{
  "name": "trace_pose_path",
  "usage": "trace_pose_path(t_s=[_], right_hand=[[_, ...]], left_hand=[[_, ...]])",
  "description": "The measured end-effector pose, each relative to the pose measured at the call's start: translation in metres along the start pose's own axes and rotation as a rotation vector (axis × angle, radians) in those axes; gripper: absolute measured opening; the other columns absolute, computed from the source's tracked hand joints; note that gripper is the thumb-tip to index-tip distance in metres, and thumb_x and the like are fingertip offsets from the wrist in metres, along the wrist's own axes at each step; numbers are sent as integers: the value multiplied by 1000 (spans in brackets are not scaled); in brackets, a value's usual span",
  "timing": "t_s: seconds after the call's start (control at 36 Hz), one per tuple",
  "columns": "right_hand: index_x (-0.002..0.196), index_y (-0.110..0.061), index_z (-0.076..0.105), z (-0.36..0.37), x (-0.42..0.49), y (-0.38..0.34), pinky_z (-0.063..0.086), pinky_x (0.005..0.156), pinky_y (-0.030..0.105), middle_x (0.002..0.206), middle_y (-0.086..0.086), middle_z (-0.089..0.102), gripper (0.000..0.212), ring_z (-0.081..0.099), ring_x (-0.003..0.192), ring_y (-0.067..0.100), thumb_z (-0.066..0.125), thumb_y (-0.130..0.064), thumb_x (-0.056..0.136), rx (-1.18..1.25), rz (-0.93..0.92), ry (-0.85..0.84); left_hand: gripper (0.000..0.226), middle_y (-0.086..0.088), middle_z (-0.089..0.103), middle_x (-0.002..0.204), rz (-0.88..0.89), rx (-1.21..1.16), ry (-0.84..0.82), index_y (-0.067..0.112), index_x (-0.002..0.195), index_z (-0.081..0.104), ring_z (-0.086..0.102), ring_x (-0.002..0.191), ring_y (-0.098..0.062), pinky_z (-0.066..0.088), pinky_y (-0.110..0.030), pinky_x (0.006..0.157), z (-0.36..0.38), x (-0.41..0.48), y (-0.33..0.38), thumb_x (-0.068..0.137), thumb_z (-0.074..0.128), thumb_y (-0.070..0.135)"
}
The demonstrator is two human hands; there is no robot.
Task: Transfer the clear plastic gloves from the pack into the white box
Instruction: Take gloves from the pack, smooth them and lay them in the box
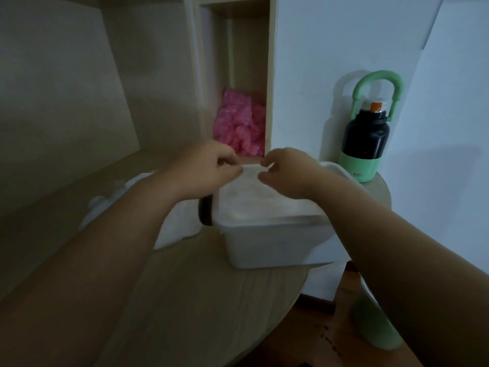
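At the center of the frame the white box (275, 245) sat on the wooden table (198, 300), with the clear plastic gloves (264, 205) lying across its top. The left hand (209, 168) pinched their far edge. The right hand (288, 170) curled beside it, grip unclear. The crumpled pack (169, 231) lay left of the box.

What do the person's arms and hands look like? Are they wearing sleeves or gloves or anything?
The left hand and right hand wear no gloves, and no sleeve shows on either forearm. I see no watch, ring or bracelet, though the picture is dim and blurry.
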State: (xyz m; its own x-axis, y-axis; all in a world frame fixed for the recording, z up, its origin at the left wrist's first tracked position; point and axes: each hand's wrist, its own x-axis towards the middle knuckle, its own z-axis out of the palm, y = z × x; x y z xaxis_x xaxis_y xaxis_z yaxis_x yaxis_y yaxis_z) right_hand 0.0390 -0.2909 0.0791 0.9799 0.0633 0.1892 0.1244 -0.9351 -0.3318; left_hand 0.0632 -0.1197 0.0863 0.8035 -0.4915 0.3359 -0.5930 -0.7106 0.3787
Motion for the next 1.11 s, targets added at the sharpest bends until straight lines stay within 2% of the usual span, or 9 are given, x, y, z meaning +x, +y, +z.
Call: trace_pose_path(t_s=[0.14, 0.25, 0.36, 0.44, 0.58, 0.69, 0.86, 1.0, 1.11], right_hand=[[133, -16, 52, 23, -4, -67, 41, 90, 24, 125, 4, 60, 42, 57, 111, 18, 54, -32, 94, 188, -188, 92], [128, -15, 56, 51, -12, -120, 39, 86, 20, 119, 3, 63, 35, 59, 105, 16, 52, -23, 94, 299, -323, 106], [131, -18, 53, 94, -11, -148, 38, 93, 22, 123, 4, 61, 35, 55, 111, 17, 44, -13, 97, 302, -349, -32], [140, -21, 41, 131, -2, -142, 40, 88, 21, 135, 3, 51, 45, 51, 118, 16, 45, -12, 97, 364, -194, -120], [146, -17, 31, 176, 9, -116, 28, 109, 29, 148, 5, 36, 53, 34, 136, 21, 46, -14, 95, 406, 2, -121], [146, -15, 33, 189, 10, -102, 29, 109, 34, 147, 8, 39, 51, 36, 134, 23, 44, -24, 97, 302, -1, -104], [145, -16, 33, 197, 17, -99, 35, 105, 35, 142, 7, 45, 54, 44, 127, 22, 45, -35, 96, 280, -26, -49], [146, -18, 31, 198, 14, -96, 35, 104, 35, 141, 6, 45, 57, 43, 128, 21, 47, -36, 95, 277, -66, -42], [145, -18, 35, 197, 13, -94, 33, 104, 33, 140, 5, 46, 56, 43, 127, 19, 50, -35, 94, 317, -78, -22]], left_hand=[[13, 6, 63, 94, -125, -36, 329, 19, 97, 70, 59, 89, -11, 44, -27, 78, -20, -46, -45, 91, 60, 25], [12, 8, 64, 94, -286, -73, 437, 19, 97, 70, 59, 87, -9, 45, -25, 76, -19, -83, -91, 90, 61, 21], [22, 1, 67, 111, -433, -135, 388, 21, 109, 68, 63, 96, -16, 49, -33, 87, -1, -112, -132, 89, 62, 25], [32, -2, 63, 124, -490, -37, 289, 16, 122, 63, 59, 107, -18, 41, -27, 89, 18, -125, -147, 92, 60, 24], [45, -8, 50, 141, -545, -1, 186, 10, 135, 52, 46, 128, -21, 32, -27, 103, 49, -129, -162, 95, 54, 29], [33, -14, 62, 113, -568, 25, 301, 0, 109, 64, 55, 107, -27, 35, -27, 82, 63, -123, -169, 94, 55, 28], [50, -10, 48, 141, -577, 209, 253, 6, 128, 58, 41, 127, -31, 32, -36, 105, 73, -120, -176, 91, 57, 40], [29, 0, 59, 131, -511, 223, 342, 15, 109, 73, 46, 120, -28, 36, -35, 98, 74, -124, -177, 90, 60, 33], [15, 2, 67, 114, -505, 68, 454, 14, 93, 77, 58, 107, -22, 43, -28, 91, 74, -126, -180, 84, 69, 22]])
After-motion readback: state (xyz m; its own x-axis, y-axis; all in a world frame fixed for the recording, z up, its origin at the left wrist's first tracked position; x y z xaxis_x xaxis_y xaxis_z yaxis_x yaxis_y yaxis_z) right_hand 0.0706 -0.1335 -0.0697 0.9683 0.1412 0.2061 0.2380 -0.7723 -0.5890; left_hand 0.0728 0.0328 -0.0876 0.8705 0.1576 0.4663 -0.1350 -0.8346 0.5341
